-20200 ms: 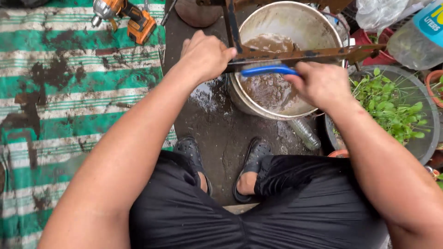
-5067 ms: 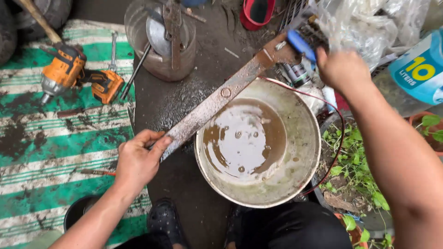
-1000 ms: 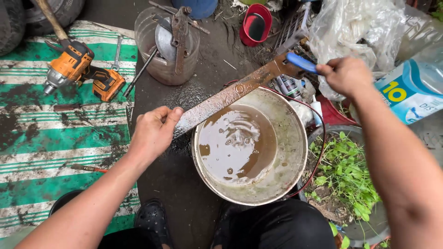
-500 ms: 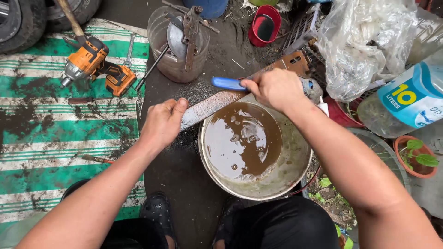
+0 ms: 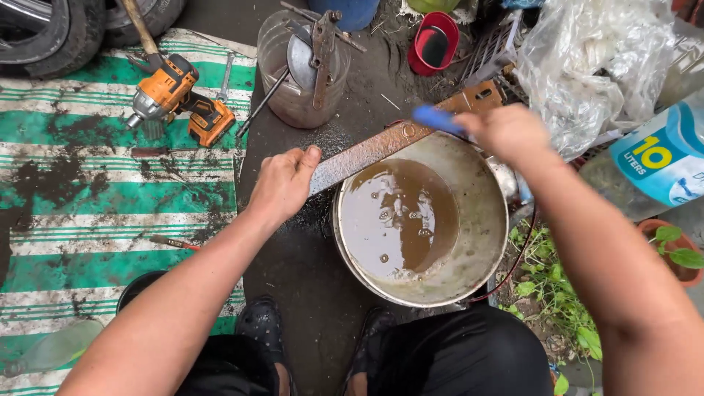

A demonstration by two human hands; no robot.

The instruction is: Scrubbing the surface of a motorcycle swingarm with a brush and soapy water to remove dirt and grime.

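A long rusty flat metal bar (image 5: 370,149) lies slanted across the far rim of a metal basin (image 5: 485,253) filled with muddy brown water. My left hand (image 5: 282,183) grips the bar's near left end. My right hand (image 5: 510,132) holds a blue-handled brush (image 5: 434,117) against the bar's upper part; the brush is blurred with motion. Its bristles are hidden behind the hand.
An orange power drill (image 5: 176,95) lies on a muddy green-striped mat (image 5: 88,198). A clear container with metal parts (image 5: 304,70) stands behind the basin. A red cup (image 5: 434,42), a plastic bag (image 5: 594,66), a large water bottle (image 5: 656,158), tyres (image 5: 51,29) and potted greens (image 5: 565,308) ring the spot.
My right hand with the blue brush slid up the bar, from near my left hand toward the far right end. The left hand kept its grip on the bar.
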